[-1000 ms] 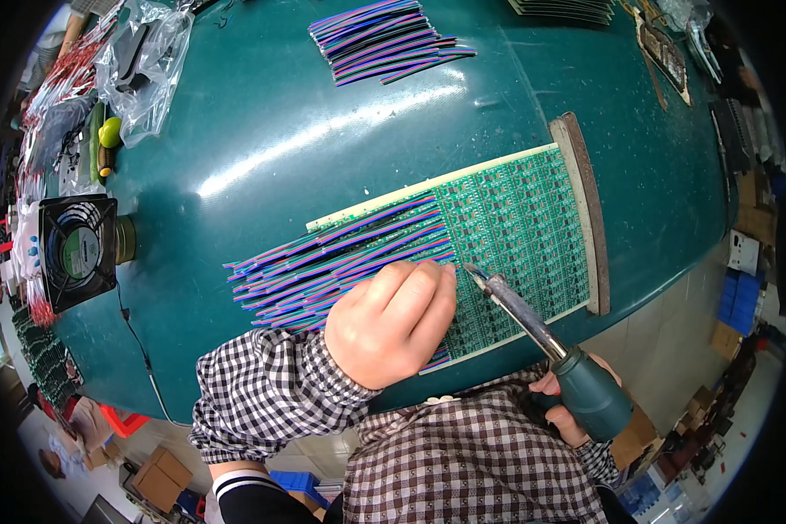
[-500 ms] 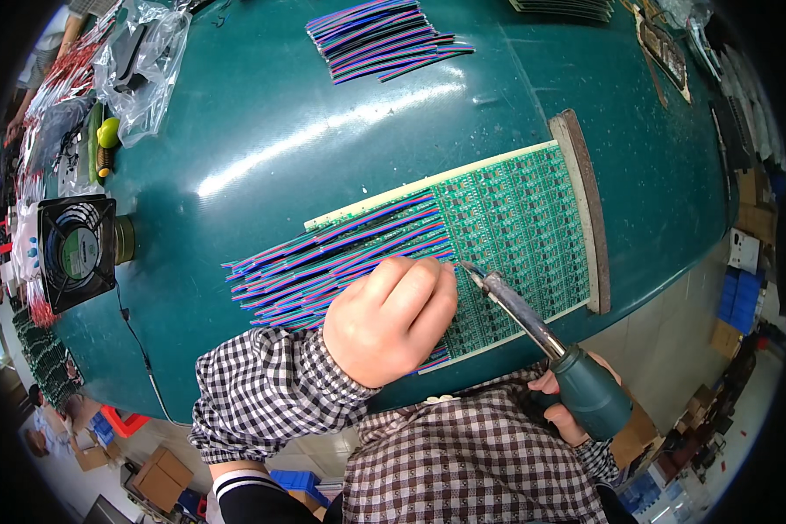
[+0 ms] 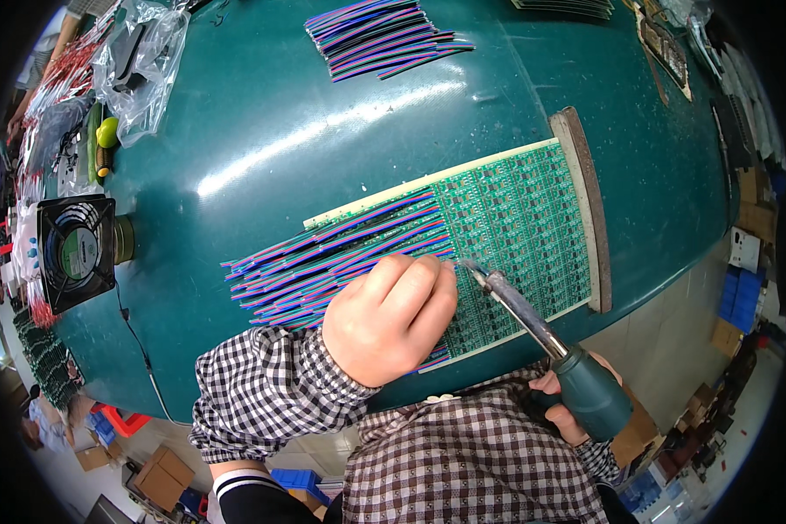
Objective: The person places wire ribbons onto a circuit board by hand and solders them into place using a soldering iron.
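Left hand (image 3: 389, 319) curled, pressing the striped wires (image 3: 323, 262) flat onto the green circuit board (image 3: 515, 218) at the near right of the teal surface (image 3: 279, 148). Right hand (image 3: 568, 406) closed around the soldering iron (image 3: 533, 327), tip at the wire ends. Advisable: keep wires pinned, tip touching one joint only, fingers well apart from it.

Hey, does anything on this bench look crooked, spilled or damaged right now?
Nothing stands out. The ribbon wires lie in an even row along the green circuit board panel, the left hand rests on them, and the soldering iron looks intact.
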